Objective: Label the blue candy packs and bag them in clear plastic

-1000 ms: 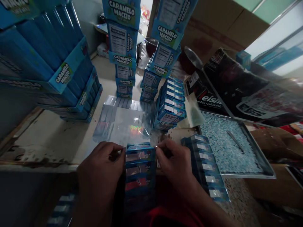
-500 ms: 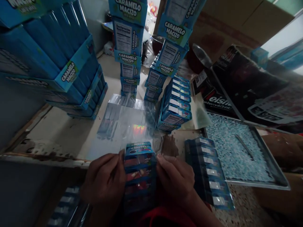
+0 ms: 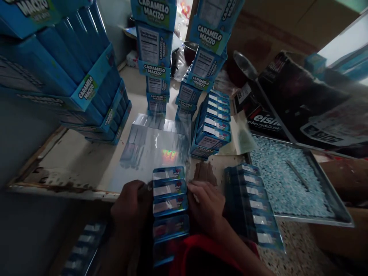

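A row of blue candy boxes runs toward my body between my two hands, with pale bands on the tops of several boxes. My left hand is closed at the left side of the far end, its fingers pinched on what appears to be clear plastic film. Across from it, my right hand pinches the film at the right side. A stack of clear plastic bags lies flat just beyond on the table, catching a rainbow glint. My left fingers are dark and partly hidden.
Tall stacks of blue candy packs rise on the left and at the back. More packs sit behind my right hand, and a wrapped one to its right. A metal tray holds blue-white pieces and tweezers.
The row of boxes has tipped, so more of the banded tops now show. My hands have shifted slightly, the right one inward and the left one toward the right.
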Demonstrator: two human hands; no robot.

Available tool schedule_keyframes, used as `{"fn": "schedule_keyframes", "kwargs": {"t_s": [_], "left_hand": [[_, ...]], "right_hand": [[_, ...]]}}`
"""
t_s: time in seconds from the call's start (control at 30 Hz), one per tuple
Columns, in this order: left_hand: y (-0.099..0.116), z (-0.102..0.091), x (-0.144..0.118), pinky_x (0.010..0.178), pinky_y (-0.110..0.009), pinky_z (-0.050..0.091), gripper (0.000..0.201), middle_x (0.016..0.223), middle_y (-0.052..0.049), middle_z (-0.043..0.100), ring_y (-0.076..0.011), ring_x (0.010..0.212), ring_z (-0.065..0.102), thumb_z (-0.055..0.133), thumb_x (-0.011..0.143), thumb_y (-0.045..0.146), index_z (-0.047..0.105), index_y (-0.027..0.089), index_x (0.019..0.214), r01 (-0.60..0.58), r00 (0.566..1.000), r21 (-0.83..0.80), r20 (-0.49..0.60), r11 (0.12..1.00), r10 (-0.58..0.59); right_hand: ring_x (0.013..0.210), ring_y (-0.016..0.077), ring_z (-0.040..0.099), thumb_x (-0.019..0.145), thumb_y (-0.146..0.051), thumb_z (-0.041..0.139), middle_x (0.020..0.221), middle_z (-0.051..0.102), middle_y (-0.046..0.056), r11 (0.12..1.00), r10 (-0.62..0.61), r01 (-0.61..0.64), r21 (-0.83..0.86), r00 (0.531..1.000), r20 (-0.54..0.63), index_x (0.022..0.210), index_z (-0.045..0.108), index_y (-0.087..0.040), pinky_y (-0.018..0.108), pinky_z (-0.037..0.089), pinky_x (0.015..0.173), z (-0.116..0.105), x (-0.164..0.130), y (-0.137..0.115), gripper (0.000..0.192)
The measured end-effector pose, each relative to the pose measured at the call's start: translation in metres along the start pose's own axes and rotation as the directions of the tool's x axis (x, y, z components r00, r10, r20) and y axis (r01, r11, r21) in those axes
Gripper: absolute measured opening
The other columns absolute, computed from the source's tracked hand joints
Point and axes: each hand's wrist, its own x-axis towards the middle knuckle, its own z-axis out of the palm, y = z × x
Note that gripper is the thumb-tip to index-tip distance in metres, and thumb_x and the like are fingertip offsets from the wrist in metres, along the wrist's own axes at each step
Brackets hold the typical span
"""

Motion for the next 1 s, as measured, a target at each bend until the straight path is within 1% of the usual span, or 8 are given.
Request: {"fn": "schedule_keyframes", "kwargs": {"t_s": [0.13, 0.27, 0.4, 0.53, 0.67, 0.8, 0.9, 1.0], "left_hand": [[0.012, 0.004, 0.015, 0.061, -0.026, 0.041, 0.016, 0.096, -0.008, 0.072, -0.0195, 0.084, 0.069, 0.049, 0.097, 0.022, 0.065, 0.02, 0.1, -0.072, 0.997, 0.092, 0.019, 0.993, 0.07], [0.005, 0.003, 0.008, 0.064, -0.028, 0.043, 0.017, 0.091, -0.006, 0.073, -0.0195, 0.082, 0.068, 0.048, 0.097, 0.02, 0.065, 0.022, 0.092, -0.179, 0.982, 0.119, 0.075, 0.977, 0.171], [-0.008, -0.001, -0.007, 0.066, -0.028, 0.047, 0.022, 0.081, -0.005, 0.072, -0.0188, 0.074, 0.068, 0.048, 0.097, 0.02, 0.066, 0.022, 0.085, -0.355, 0.932, 0.078, 0.113, 0.932, 0.345], [-0.001, -0.007, -0.025, 0.072, -0.026, 0.053, 0.023, 0.092, -0.007, 0.077, -0.0188, 0.084, 0.072, 0.049, 0.098, 0.022, 0.071, 0.022, 0.095, -0.426, 0.887, -0.1, 0.15, 0.899, 0.437], [0.02, -0.012, -0.061, 0.072, -0.023, 0.055, 0.023, 0.089, -0.005, 0.075, -0.0166, 0.08, 0.071, 0.049, 0.098, 0.026, 0.071, 0.023, 0.093, -0.357, 0.865, -0.274, 0.264, 0.893, 0.427], [0.032, -0.009, -0.113, 0.066, -0.022, 0.055, 0.027, 0.081, -0.004, 0.071, -0.0152, 0.072, 0.066, 0.048, 0.098, 0.027, 0.072, 0.026, 0.085, -0.193, 0.879, -0.329, 0.36, 0.924, 0.312], [0.039, -0.004, -0.135, 0.071, -0.025, 0.058, 0.029, 0.087, -0.006, 0.071, -0.0181, 0.08, 0.068, 0.049, 0.097, 0.033, 0.073, 0.025, 0.083, -0.107, 0.928, -0.375, 0.295, 0.921, 0.228], [0.053, -0.002, -0.134, 0.084, -0.032, 0.06, 0.028, 0.112, -0.011, 0.072, -0.0232, 0.102, 0.07, 0.05, 0.097, 0.037, 0.073, 0.022, 0.092, 0.018, 0.989, -0.384, 0.142, 0.923, 0.04]], "right_hand": [[0.085, 0.0172, 0.073, 0.1, -0.017, 0.054, 0.099, 0.079, 0.005, 0.998, 0.043, -0.04, -0.04, 0.995, 0.095, 0.098, 0.069, -0.022, 0.027, 0.053, 0.074, 0.011, 0.001, 0.003, 0.016], [0.074, 0.0169, 0.066, 0.099, -0.012, 0.05, 0.084, 0.075, 0.004, 0.999, 0.036, -0.038, 0.028, 0.997, 0.074, 0.089, 0.063, -0.02, 0.027, 0.047, 0.07, 0.011, -0.01, 0.004, 0.019], [0.066, 0.0171, 0.057, 0.096, -0.009, 0.045, 0.072, 0.065, 0.002, 0.999, 0.001, -0.011, 0.053, 0.983, 0.185, 0.082, 0.058, -0.021, 0.029, 0.039, 0.064, -0.008, -0.03, 0.003, 0.022], [0.062, 0.0159, 0.051, 0.093, -0.008, 0.043, 0.067, 0.059, 0.001, 0.996, -0.057, 0.038, 0.083, 0.969, 0.241, 0.073, 0.053, -0.022, 0.029, 0.034, 0.062, -0.034, -0.054, 0.006, 0.026], [0.061, 0.0142, 0.051, 0.098, -0.013, 0.042, 0.067, 0.06, 0.0, 0.987, -0.096, 0.05, 0.151, 0.946, 0.309, 0.074, 0.054, -0.021, 0.028, 0.034, 0.06, -0.052, -0.095, 0.015, 0.028], [0.054, 0.0119, 0.051, 0.103, -0.028, 0.05, 0.062, 0.059, -0.002, 0.976, -0.15, 0.097, 0.197, 0.949, 0.278, 0.072, 0.054, -0.022, 0.027, 0.032, 0.056, -0.06, -0.138, 0.024, 0.032], [0.052, 0.0112, 0.051, 0.101, -0.028, 0.052, 0.058, 0.057, -0.003, 0.963, -0.173, 0.108, 0.248, 0.952, 0.254, 0.068, 0.052, -0.023, 0.026, 0.032, 0.054, -0.061, -0.143, 0.024, 0.034], [0.049, 0.0099, 0.051, 0.097, -0.019, 0.049, 0.057, 0.058, -0.004, 0.968, -0.039, -0.011, 0.252, 0.981, 0.191, 0.071, 0.054, -0.023, 0.024, 0.033, 0.051, -0.059, -0.121, 0.018, 0.027]]}}
